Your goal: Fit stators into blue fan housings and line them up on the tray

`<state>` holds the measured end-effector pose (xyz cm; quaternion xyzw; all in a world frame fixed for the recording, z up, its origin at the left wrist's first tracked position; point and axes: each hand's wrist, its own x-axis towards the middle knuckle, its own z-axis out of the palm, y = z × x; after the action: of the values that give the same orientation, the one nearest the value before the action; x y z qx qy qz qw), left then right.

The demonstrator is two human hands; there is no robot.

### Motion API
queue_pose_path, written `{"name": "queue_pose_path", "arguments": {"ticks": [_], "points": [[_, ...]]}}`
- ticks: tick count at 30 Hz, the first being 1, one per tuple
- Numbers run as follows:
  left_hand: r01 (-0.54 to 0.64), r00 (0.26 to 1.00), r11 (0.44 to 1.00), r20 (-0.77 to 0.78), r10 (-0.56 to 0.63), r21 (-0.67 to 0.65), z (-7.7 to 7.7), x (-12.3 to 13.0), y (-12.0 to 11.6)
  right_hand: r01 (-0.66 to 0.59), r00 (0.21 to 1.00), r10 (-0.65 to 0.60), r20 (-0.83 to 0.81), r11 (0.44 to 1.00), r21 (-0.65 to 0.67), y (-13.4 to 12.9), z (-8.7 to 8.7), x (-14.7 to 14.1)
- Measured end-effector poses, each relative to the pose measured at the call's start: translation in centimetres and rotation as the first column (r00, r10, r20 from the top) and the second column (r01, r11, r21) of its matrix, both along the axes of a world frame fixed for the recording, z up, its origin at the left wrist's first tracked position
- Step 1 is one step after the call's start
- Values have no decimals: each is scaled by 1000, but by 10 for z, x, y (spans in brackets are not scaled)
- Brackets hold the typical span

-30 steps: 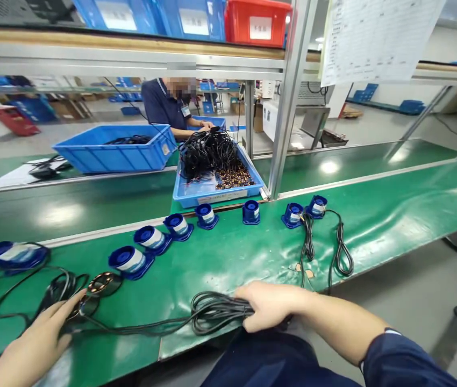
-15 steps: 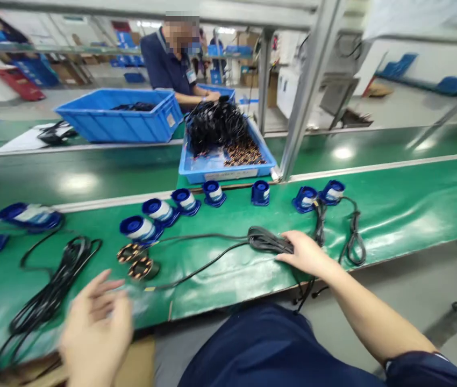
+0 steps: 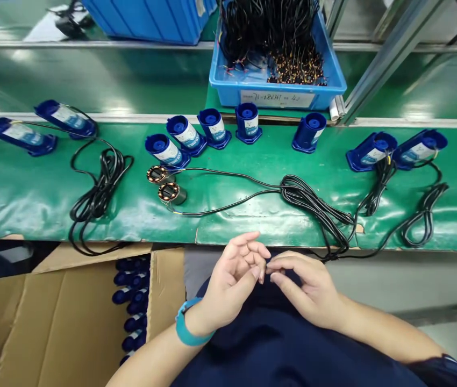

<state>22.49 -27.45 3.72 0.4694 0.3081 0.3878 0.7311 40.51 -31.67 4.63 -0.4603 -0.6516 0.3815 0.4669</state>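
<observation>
My left hand [image 3: 237,277] is in front of my body, palm turned up, its fingers loosely curled and apart with nothing seen in them. Close beside it is my right hand [image 3: 307,287], its fingertips almost at the left fingers; thumb and forefinger stand apart, and I see nothing held. Beyond the hands, a coiled black cable [image 3: 313,201] lies on the green bench mat [image 3: 236,226]. Its two leads run left to two copper-wound motor stators, the nearer stator [image 3: 173,193] and the farther stator [image 3: 158,174]. Just behind stands a blue plastic housing [image 3: 164,149] with a white label.
Several more blue housings [image 3: 248,123] line the back of the bench. Another black cable bundle [image 3: 101,188] lies at left. A blue tray [image 3: 277,94] of wired parts sits behind, beside a metal post [image 3: 393,59]. An open cardboard box [image 3: 79,322] with blue housings is below left.
My right hand has let go of the coiled cable and come back toward my body. My left hand has moved right to meet it. The view has tilted down.
</observation>
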Motion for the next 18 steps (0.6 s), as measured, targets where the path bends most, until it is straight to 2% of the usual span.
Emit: {"name": "queue_pose_path", "arguments": {"ticks": [8, 18], "points": [[13, 1000, 999, -28, -12, 47, -1, 2, -4, 9, 1000, -10, -28, 1000, -23, 2, -8, 2], [46, 998, 997, -39, -44, 57, -3, 0, -4, 2, 999, -3, -44, 1000, -25, 2, -9, 1]]}}
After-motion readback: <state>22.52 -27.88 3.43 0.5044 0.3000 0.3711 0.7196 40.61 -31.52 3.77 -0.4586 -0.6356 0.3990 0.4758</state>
